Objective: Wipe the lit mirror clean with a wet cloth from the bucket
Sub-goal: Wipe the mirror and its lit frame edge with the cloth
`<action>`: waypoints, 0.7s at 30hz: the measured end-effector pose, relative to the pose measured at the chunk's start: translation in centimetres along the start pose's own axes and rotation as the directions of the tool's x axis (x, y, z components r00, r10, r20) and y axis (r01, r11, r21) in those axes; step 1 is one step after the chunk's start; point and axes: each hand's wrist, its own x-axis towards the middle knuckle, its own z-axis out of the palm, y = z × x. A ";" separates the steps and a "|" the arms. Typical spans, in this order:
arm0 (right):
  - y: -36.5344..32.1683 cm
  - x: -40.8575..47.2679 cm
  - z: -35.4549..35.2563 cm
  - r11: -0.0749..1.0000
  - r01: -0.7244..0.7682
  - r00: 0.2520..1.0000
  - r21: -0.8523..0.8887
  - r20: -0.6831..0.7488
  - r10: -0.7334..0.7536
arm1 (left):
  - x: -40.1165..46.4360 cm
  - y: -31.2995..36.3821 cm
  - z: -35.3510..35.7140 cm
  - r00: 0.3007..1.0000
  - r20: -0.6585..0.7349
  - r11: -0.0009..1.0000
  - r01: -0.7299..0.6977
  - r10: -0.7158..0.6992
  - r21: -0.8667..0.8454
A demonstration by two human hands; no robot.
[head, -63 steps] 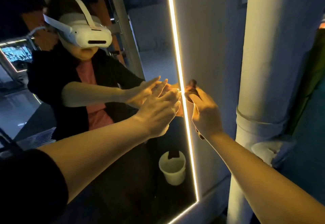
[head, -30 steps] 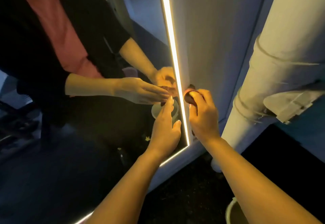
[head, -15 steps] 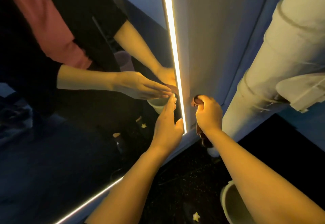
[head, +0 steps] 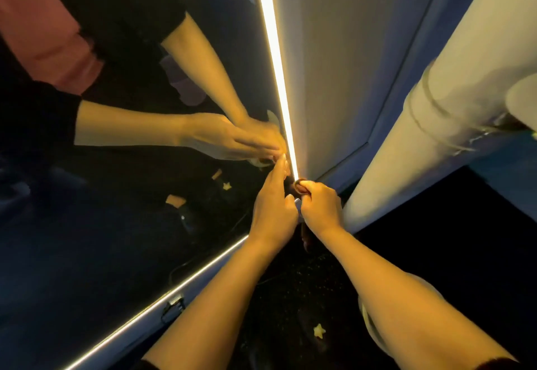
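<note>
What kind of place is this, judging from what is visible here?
Probably an indoor room, perhaps a dim shop or studio, though I cannot be sure. A tall mirror edged with a light strip reaches down near a dark speckled floor, beside a pale wall and a thick white pipe.

left hand [head: 274, 209] flat, right hand [head: 319, 205] curled.
</note>
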 end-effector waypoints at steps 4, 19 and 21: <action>-0.5 0.0 0.3 0.984 0.134 0.942 0.121 -0.323 -0.088 | 1.0 -2.2 0.6 0.999 0.012 0.999 -0.036 0.036 0.027; 8.3 2.7 5.6 0.988 -0.108 0.988 -0.108 0.094 0.119 | 3.4 -11.6 5.7 0.997 0.059 0.994 0.038 -0.044 0.105; 8.6 3.3 5.6 0.993 -0.090 0.988 0.074 -0.116 0.098 | 3.9 -12.9 6.2 0.997 0.072 0.994 0.029 -0.037 0.109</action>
